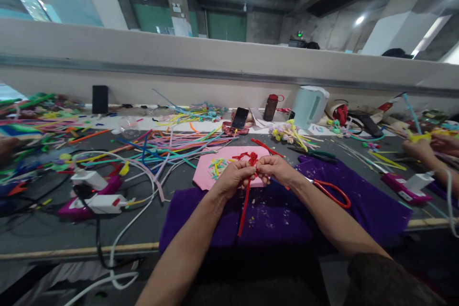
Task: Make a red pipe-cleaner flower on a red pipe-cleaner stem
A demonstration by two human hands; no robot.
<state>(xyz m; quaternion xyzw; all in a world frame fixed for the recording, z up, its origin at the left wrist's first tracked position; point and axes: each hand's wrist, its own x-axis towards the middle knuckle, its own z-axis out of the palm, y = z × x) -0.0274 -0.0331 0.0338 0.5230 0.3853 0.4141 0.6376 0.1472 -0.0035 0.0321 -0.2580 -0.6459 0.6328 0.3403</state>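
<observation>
Left of frame: power strip (93, 179), cables. Centre: left hand (231, 178) and right hand (274, 168) pinch red pipe cleaner (245, 201) above purple cloth (272, 215); tail dangles. Risk: twist may slip loose. Right: red-handled scissors (332, 191) near forearm, snag hazard.
</observation>
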